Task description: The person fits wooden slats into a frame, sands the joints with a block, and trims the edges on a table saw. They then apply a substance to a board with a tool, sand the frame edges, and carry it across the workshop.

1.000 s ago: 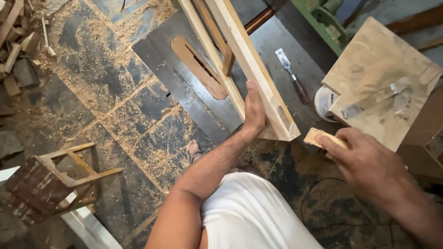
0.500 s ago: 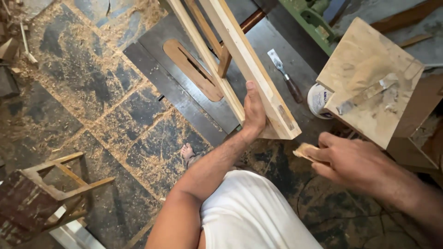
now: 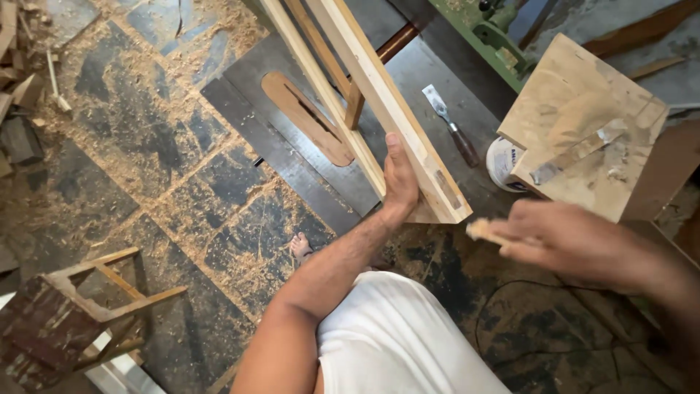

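My left hand grips the near end of a long pale wooden frame that lies slanted over a grey saw table. The frame has two rails joined by short cross pieces. My right hand, blurred by motion, holds a small pale wooden block just right of the frame's end, apart from it.
A chisel with a dark handle lies on the saw table. A white tub sits under plywood boards at right. A green machine stands behind. A wooden stool is at lower left. Sawdust covers the stone floor; my bare foot shows below the table.
My right hand has moved with the wooden block, lower and closer to the frame's end, and is now blurred. The left hand stays on the frame.
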